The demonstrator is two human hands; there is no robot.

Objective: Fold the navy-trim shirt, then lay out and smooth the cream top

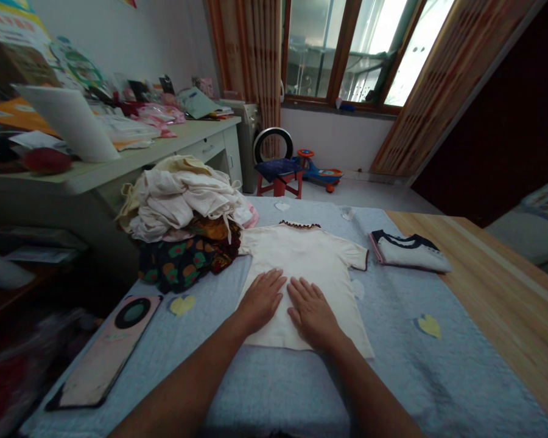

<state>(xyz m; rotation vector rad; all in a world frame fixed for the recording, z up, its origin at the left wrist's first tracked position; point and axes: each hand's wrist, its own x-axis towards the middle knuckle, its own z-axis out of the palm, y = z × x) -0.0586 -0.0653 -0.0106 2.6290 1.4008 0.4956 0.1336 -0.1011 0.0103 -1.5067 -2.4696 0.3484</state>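
Note:
A cream short-sleeved shirt [296, 255] lies spread out on the blue cloth, its dark-trimmed neckline at the far end. My left hand [262, 298] rests flat on the left half of the shirt's body, fingers stretched out. Close beside it, my right hand [313, 310] also lies flat on the fabric, fingers extended. Neither hand grips anything. The shirt's left sleeve touches a heap of clothes [178, 201], white on top and dark patterned below. To the right sits a folded shirt [408, 250] with a dark neckline.
The blue cloth [393, 365] with heart shapes covers much of a wooden surface [493, 292]. A phone [109, 353] lies at the front left. Behind are a cluttered desk [164, 152], a red stool [279, 182] and a blue ride-on toy [319, 173].

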